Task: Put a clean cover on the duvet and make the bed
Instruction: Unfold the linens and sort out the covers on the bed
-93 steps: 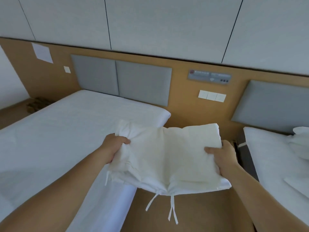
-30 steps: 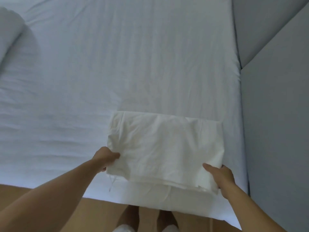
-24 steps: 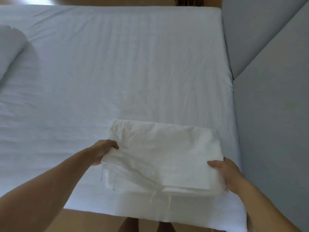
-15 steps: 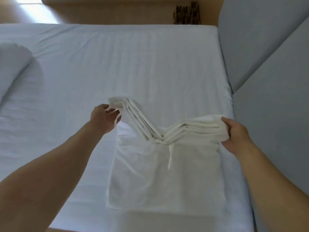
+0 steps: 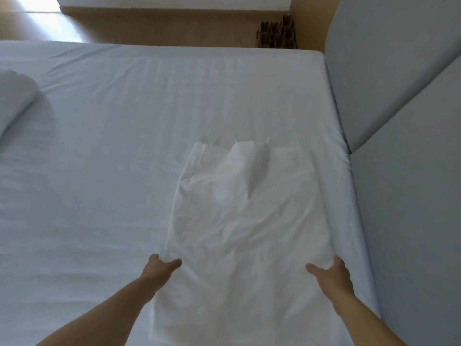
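Cover [image 5: 247, 221] on bed [image 5: 99, 171], left hand [image 5: 161, 268], right hand [image 5: 331, 273] gripping edges

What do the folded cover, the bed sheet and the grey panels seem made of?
The folded cover looks like woven cloth, probably cotton, matt off-white; it creases softly. The bed sheet looks similar, with faint stripes. The grey panels look padded, matt; fabric or faux leather, unclear.
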Demonstrator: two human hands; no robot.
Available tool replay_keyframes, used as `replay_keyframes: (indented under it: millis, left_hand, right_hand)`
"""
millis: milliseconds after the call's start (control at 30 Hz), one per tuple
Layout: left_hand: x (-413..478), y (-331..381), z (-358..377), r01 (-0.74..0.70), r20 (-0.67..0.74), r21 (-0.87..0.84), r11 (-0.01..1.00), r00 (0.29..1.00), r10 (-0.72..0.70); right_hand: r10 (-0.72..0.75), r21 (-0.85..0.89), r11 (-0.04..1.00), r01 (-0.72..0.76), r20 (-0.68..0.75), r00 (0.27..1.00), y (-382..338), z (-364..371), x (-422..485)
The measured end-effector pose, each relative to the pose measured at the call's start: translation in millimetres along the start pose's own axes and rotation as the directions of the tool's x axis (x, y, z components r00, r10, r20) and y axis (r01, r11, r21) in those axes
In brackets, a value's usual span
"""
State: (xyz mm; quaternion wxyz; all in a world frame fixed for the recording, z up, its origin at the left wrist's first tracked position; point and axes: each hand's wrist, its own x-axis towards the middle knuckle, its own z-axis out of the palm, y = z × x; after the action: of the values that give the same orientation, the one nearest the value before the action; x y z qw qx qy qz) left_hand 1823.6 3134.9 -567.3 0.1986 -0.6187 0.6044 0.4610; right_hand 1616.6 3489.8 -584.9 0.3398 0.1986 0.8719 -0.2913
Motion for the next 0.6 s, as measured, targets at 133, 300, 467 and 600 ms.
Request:
replay_keyframes:
  millis: [133,300,467,600]
  left_hand:
    - [3,-15,6,-0.039,-0.026,0.108,0.993,0.999,0.043]
    - [-7,-8,-3,-0.199,-0.098,0.258,0.945,0.968,0.231]
    - [-16,-24,4,-0.225,-0.035,0.226,0.948,0.97,0.239]
    - [-19,-42,2,-0.173,-0.143,0.331,0.928,0.962,0.231]
  right_hand:
    - [0.063,-0.051,0.997,-0.063,-0.003,0.998,33,10,-1]
    - [-0.093,-0.22,0.974,0.047,-0.203,0.975,17,0,-23]
    - [-0.379,-0.376,0.87,0.319,-0.095,0.921,-11,23,-53]
    - [-0.433,-0.299,0.834,0.464,0.166,0.886,-25,66,-77]
